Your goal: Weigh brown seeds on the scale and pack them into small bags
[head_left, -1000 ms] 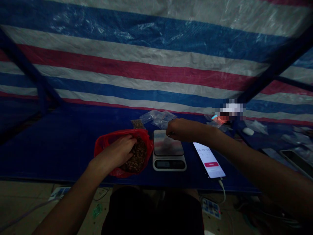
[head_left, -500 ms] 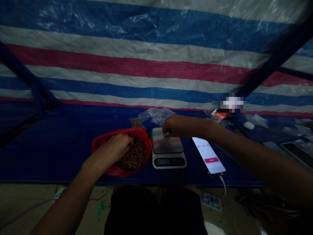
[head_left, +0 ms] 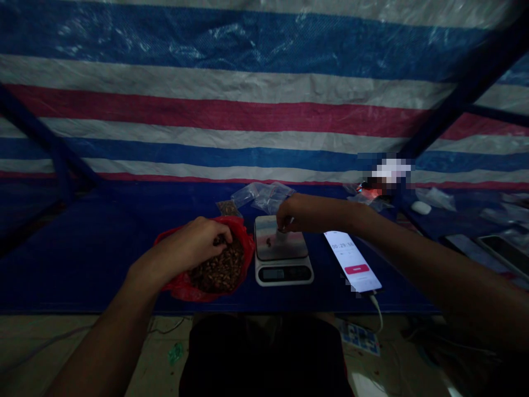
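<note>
I'm curling my left hand (head_left: pixel 198 241) around brown nuts (head_left: pixel 219 270) in the red bag (head_left: pixel 182 286) near the table's (head_left: pixel 103 264) front edge, while my right hand (head_left: pixel 295 212) is pinching closed over the scale (head_left: pixel 283 256) beside it.

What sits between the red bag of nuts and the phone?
In the head view, a small kitchen scale stands between the red bag and the phone, with the right hand above its platform.
</note>
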A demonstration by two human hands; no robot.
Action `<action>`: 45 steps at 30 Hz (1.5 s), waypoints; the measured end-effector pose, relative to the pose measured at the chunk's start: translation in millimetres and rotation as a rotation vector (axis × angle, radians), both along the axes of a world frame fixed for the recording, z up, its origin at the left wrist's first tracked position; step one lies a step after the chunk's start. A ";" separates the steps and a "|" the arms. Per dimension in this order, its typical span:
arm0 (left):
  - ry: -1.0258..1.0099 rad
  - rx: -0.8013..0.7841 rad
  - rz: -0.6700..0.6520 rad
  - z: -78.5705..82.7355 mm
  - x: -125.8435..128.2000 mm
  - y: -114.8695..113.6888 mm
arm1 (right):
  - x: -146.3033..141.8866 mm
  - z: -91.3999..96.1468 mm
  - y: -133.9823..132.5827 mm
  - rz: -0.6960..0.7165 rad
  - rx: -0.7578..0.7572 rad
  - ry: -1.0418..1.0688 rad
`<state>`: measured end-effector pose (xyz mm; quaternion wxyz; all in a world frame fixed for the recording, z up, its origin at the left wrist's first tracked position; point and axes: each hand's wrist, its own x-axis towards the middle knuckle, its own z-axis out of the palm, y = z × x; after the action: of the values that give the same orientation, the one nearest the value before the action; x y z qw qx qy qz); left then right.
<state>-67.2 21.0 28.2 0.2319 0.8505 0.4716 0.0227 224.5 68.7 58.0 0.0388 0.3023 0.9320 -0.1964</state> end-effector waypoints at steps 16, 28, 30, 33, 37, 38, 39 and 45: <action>-0.033 -0.113 0.043 1.4 14.4 10.3 | -30.8 -26.9 -33.5 0.134 0.418 -0.014; -0.060 -0.130 0.024 -3.5 4.8 6.2 | -37.2 -41.2 -35.7 0.202 0.473 -0.062; -0.059 -0.140 0.033 1.9 6.5 4.7 | -34.5 -35.3 -35.0 0.203 0.441 -0.034; -0.073 -0.149 0.047 9.5 8.3 2.6 | -20.2 -19.0 -30.3 0.129 0.380 0.068; -0.095 -0.153 0.045 12.4 9.6 3.0 | 6.6 -4.6 -20.2 -0.038 0.306 0.180; -0.106 -0.153 0.038 12.1 10.5 3.7 | 11.5 -5.0 -18.2 -0.055 0.278 0.177; -0.114 -0.155 0.030 11.9 11.8 4.7 | 15.0 -6.8 -16.7 -0.059 0.246 0.165; -0.114 -0.085 -0.060 23.3 30.5 13.9 | 19.2 -17.9 -19.5 -0.093 0.154 0.212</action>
<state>-36.7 34.9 51.6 0.2947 0.8510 0.4324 0.0439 243.7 49.2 40.1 -0.0926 0.3249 0.9281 -0.1567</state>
